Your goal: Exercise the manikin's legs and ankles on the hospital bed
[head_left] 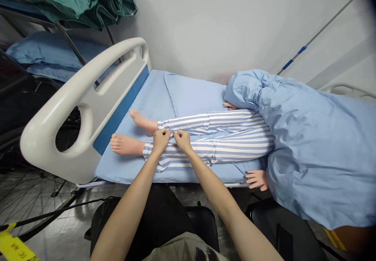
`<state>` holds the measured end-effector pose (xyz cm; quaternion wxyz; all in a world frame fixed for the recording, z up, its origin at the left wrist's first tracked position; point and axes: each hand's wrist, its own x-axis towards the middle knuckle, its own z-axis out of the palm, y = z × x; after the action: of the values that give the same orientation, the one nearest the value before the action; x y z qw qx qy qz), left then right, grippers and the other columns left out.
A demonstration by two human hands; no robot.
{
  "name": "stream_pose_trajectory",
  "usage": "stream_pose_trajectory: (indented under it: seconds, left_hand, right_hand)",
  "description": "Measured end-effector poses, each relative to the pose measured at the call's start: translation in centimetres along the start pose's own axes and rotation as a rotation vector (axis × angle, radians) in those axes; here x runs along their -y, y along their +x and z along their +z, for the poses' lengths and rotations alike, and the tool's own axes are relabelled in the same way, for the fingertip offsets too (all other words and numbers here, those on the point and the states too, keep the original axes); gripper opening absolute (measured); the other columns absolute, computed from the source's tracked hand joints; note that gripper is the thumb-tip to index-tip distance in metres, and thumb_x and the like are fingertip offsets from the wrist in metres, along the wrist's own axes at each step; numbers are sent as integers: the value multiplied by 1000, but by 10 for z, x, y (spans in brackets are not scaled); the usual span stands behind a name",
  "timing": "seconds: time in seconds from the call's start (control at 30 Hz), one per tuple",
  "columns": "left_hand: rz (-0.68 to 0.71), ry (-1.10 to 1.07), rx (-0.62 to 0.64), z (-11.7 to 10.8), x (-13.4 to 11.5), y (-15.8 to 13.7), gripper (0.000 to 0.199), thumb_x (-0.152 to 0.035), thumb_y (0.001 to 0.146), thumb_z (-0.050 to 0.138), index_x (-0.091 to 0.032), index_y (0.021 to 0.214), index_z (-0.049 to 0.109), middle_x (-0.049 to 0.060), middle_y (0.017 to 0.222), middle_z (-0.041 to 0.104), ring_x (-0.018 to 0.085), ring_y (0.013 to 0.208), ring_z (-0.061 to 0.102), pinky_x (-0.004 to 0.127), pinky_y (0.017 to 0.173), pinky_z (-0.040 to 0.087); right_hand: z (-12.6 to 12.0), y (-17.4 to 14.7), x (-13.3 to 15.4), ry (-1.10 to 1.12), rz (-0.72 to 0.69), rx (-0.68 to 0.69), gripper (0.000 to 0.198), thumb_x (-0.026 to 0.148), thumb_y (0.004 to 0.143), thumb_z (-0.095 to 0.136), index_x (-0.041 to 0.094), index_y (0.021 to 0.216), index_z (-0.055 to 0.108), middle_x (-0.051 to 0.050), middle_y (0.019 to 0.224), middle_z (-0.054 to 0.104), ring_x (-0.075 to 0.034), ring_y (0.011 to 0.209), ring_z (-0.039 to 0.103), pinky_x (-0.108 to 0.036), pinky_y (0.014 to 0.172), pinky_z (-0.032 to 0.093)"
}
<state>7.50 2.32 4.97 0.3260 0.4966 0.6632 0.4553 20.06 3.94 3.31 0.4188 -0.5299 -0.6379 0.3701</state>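
Striped blue-and-white pyjama trousers [241,151] cover the legs of a figure that looks like a care mannequin, lying on the bed. My left hand [161,140] is closed, pinching the trouser cloth near the ankles. Beside it, a small gap away, my right hand [182,140] is also closed on the cloth, between the two legs. The fingertips of both are partly hidden. Two bare feet, the nearer foot [126,144] and the farther foot [143,122], stick out of the cuffs to the left. A light blue quilt [320,135] is bunched over the upper body.
A white footboard [79,92] with cut-out handles rises at the left. The figure's near hand [257,179] rests at the bed's front edge. Black chairs [202,223] stand below the bed. A wheelchair wheel [23,202] and a rack with green cloth [79,2] are left.
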Motion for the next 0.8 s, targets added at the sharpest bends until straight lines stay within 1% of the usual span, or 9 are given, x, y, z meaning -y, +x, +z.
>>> stream_pose_trajectory:
  seconds: [0.1, 0.23, 0.3, 0.37, 0.47, 0.57, 0.67, 0.73, 0.8]
  left_hand:
    - [25, 3, 11, 13, -4, -5, 28, -33, 77, 47, -21, 56, 32, -1, 55, 39, 13, 60, 37, 26, 61, 30]
    - [-3, 316, -28, 27, 4, -18, 28, -31, 80, 48, -21, 57, 36, 3, 57, 45, 17, 61, 40, 31, 62, 22]
    - [-11, 421, -52, 31, 7, -23, 28, -32, 80, 49, -21, 57, 37, 4, 58, 47, 19, 62, 42, 33, 63, 19]
    - [-14, 441, -49, 33, 9, -26, 28, -32, 81, 49, -22, 57, 38, 4, 58, 47, 20, 63, 44, 33, 63, 19]
    - [-3, 429, -51, 32, 11, -26, 30, -31, 81, 49, -21, 55, 35, 3, 55, 43, 18, 61, 42, 32, 63, 18]
    - [-25, 366, -36, 28, 8, -18, 34, -31, 79, 52, -21, 53, 33, 0, 52, 38, 16, 58, 36, 31, 61, 20]
    - [-32, 190, 18, 33, -12, -2, 36, -29, 75, 54, -21, 49, 32, -2, 49, 30, 13, 55, 32, 29, 58, 22]
    - [1, 24, 38, 48, -32, 6, 35, -28, 73, 55, -21, 48, 31, -3, 49, 28, 11, 53, 31, 28, 56, 23]
    - [21, -151, 63, 71, -49, 4, 33, -28, 73, 55, -20, 49, 34, -4, 48, 32, 11, 53, 32, 26, 55, 25]
  right_hand:
    - [2, 0, -1, 39, 6, -34, 33, 38, 71, 46, 21, 50, 27, 4, 52, 28, -13, 56, 29, -27, 59, 23]
    - [-5, 0, 5, 132, 13, -16, 35, 39, 71, 48, 21, 52, 25, 4, 53, 25, -12, 57, 28, -27, 58, 26]
    - [-20, 0, 8, 144, 1, 6, 37, 39, 72, 51, 20, 52, 25, 4, 54, 25, -11, 57, 27, -26, 58, 26]
    - [-45, 0, 8, 131, -36, -3, 39, 39, 72, 54, 21, 53, 25, 4, 54, 24, -11, 57, 26, -26, 58, 25]
    - [-87, -5, -7, 101, -52, -103, 41, 41, 74, 55, 22, 54, 23, 5, 54, 23, -11, 56, 24, -27, 58, 24]
    - [-113, -14, -32, 30, 12, -206, 40, 38, 74, 53, 23, 55, 22, 6, 53, 22, -11, 55, 24, -27, 57, 23]
    - [-115, -20, -50, -68, 36, -280, 36, 33, 74, 51, 23, 54, 23, 6, 52, 22, -10, 54, 25, -27, 57, 22]
    - [-111, -19, -55, -114, 37, -303, 35, 31, 74, 50, 22, 53, 24, 6, 51, 22, -10, 54, 25, -27, 58, 21]
    - [-110, -17, -55, -104, 40, -310, 36, 31, 75, 51, 22, 53, 24, 6, 52, 22, -9, 54, 25, -27, 57, 21]
